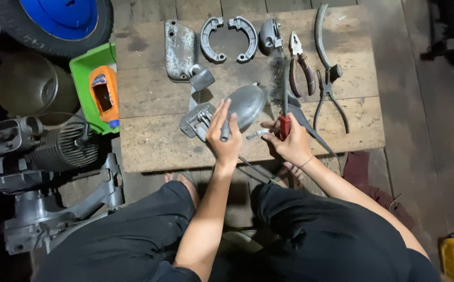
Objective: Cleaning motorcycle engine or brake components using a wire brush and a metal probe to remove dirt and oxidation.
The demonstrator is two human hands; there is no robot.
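Dim plank flooring surrounds a low wooden desk [148,146] strewn with worn metal parts, and everything below is placed from the grey oval mirror [246,104] lying near the desk's front middle. Just in front of the mirror, the left hand [223,137] has its grip closed around the mirror's dark stem, fingers wrapped tight. Right of the mirror, the right hand [289,143] has its grip closed on a red-handled screwdriver [284,112], whose shaft runs up past the mirror's right edge; a small metal bolt [257,134] lies between the two hands. Touching the mirror's left side is a grey bracket [198,121]. Beyond the mirror lie a flat metal cover [179,49], two curved brake shoes [229,37] and a small rounded housing [269,35]. Further right of the mirror rest pliers [301,65] and long-handled ring pliers [328,96]. Well left of it, off the desk, stand a green tray [88,65] holding an orange bottle [104,94], an engine block [54,149] and a blue-rimmed wheel [54,21].
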